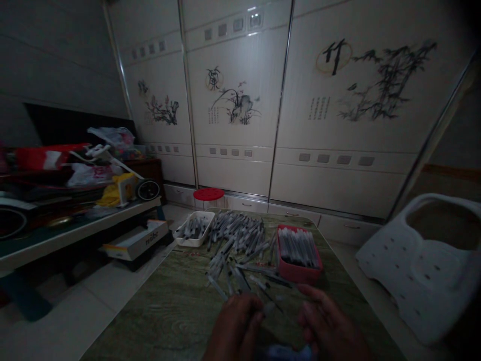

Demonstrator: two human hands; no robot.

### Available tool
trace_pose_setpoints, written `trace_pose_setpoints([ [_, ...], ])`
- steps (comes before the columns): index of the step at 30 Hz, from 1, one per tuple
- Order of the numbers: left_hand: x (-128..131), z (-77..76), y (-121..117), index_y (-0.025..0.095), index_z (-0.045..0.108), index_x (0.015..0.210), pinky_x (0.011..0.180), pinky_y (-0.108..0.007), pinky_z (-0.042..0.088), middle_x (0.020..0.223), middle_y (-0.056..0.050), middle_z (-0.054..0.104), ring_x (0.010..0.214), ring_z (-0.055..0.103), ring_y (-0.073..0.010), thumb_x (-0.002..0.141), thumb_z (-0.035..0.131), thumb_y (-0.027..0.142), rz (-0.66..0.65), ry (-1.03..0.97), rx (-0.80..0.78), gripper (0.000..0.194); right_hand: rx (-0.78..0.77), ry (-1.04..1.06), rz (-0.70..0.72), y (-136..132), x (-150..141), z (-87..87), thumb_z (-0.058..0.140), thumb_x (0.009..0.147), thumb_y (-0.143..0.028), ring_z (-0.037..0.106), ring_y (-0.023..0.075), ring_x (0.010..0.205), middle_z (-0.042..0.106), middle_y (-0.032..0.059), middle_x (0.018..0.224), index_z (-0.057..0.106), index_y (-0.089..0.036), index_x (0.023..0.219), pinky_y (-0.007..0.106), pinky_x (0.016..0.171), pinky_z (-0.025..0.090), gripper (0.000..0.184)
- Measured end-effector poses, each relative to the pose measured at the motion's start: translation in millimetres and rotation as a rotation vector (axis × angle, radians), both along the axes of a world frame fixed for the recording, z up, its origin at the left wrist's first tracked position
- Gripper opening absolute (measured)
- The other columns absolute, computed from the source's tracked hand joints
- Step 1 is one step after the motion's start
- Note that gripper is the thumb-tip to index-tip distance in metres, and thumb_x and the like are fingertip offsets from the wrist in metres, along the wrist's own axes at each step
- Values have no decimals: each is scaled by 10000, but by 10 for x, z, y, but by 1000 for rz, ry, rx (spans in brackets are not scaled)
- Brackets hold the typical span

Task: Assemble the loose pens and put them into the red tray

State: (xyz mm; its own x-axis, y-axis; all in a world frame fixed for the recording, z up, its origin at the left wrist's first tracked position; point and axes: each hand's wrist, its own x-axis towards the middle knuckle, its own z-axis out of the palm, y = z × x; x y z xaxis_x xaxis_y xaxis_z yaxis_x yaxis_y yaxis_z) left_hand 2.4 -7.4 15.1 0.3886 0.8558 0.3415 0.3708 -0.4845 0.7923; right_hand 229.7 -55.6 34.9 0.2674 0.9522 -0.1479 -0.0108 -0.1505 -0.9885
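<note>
My left hand (236, 323) and my right hand (326, 326) meet low over the near edge of a green table (176, 306). Both have curled fingers around a thin grey pen (271, 305) held between them. Just beyond my hands lies a loose heap of several grey pens (236, 243). A red tray (298, 253) packed with pens stands to the right of the heap. At the far left corner, a white tray (194, 229) holds a few more pens. The room is dim and the fingertips are blurred.
A white perforated plastic seat (424, 265) stands at the right. A low bench (75, 220) piled with bags and boxes runs along the left, with a flat box (137, 240) on the floor. A red stool (209, 195) sits before the painted wardrobe doors (240, 100).
</note>
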Motion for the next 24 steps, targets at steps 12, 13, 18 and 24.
trace_pose_setpoints([
  [12,-402,264,153,243,711,981,779,-316,499,924,-31,737,876,668,-245,981,593,491,248,-251,-219,275,189,-820,197,260,-259,-319,477,971,-304,731,262,969,774,102,1035,752,-215,997,362,862,541,290],
  [13,-425,269,162,243,708,984,786,-314,502,925,-28,736,886,670,-244,981,594,495,259,-268,-233,277,186,-858,227,284,-274,-323,462,977,-276,728,260,987,767,105,1049,749,-212,1013,362,879,541,296],
  [18,-533,253,220,237,692,994,788,-316,512,933,-29,739,887,681,-244,971,598,512,301,-328,-322,291,156,-1008,283,347,-418,-269,432,1015,-217,724,236,1005,752,104,1112,771,-232,1151,316,878,528,365],
  [24,-663,205,279,242,703,1006,805,-304,507,946,-26,752,909,691,-234,965,619,474,323,-348,-329,250,129,-1154,290,387,-615,-247,529,943,-121,689,233,969,747,69,1029,804,-329,1219,283,793,496,442],
])
